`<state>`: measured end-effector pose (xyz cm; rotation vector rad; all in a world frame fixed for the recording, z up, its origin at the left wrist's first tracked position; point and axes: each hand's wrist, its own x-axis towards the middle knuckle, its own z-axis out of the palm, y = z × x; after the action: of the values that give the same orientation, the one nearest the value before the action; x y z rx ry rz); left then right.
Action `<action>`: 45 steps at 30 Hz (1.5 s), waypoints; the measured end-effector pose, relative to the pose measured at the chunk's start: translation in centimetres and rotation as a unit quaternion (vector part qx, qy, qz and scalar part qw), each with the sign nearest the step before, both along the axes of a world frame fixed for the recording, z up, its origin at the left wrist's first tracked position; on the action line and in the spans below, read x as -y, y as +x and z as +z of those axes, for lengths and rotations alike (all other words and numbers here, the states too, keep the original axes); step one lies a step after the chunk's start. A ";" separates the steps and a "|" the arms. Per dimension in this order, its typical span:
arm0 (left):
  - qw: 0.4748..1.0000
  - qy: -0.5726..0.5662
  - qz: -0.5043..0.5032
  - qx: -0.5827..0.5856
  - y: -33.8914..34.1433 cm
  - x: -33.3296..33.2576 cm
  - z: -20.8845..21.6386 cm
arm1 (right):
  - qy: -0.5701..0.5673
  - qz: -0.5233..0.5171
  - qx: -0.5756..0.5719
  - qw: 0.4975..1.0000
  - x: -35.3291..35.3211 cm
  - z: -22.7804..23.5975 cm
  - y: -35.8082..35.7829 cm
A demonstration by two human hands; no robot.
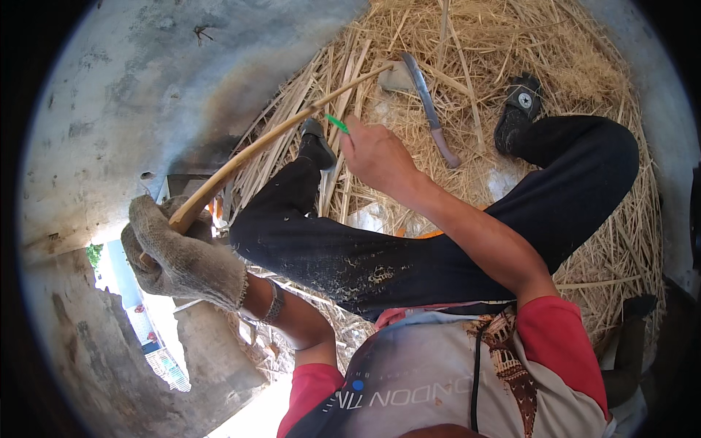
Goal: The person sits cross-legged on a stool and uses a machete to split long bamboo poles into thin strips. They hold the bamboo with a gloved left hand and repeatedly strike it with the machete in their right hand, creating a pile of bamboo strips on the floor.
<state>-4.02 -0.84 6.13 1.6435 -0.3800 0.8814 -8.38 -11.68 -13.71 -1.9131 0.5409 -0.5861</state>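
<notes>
My left hand (182, 252), in a thick grey-brown knitted glove, is closed around the lower end of a long, pale wooden or bamboo stick (277, 125). The stick slants up and to the right, and its far end reaches above the shavings. My bare right hand (383, 157) is closed with a narrow bright-green object (336, 123) sticking out past the thumb, just below the stick. The rest of that object is hidden in the fist, so its kind is unclear. Beyond my right hand lies a machete (423, 98) with a dark blade and a wooden handle.
Straw-like shavings and split strips (569, 51) cover the ground around my outstretched legs (438, 248). A pale stone or block (396, 77) lies beside the machete blade. A worn, pale wall (131, 95) curves along the left, with a bright gap (142, 321) low in it.
</notes>
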 end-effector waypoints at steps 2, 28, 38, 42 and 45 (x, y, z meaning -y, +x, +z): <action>1.000 -0.003 0.023 -0.009 0.2 0.0 0.2 | -0.031 0.053 0.045 0.997 -1.4 2.7 -0.3; 0.998 -0.050 0.035 0.004 0.0 0.2 -0.7 | 0.064 0.009 -0.067 0.996 1.5 2.2 -2.2; 0.992 -0.022 0.104 0.069 1.1 0.4 2.1 | 0.023 0.052 0.078 0.995 -1.5 4.3 -2.5; 0.992 -0.013 0.128 0.020 -0.4 2.7 2.5 | 0.034 -0.013 -0.007 0.999 -0.6 0.6 -0.4; 0.987 0.045 0.148 0.049 0.8 2.1 2.9 | 0.044 -0.015 -0.027 0.999 0.3 0.6 -0.2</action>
<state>-3.19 -2.91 9.03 1.7715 -0.2488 1.1844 -8.61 -12.00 -13.11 -1.8441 0.6210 -0.5224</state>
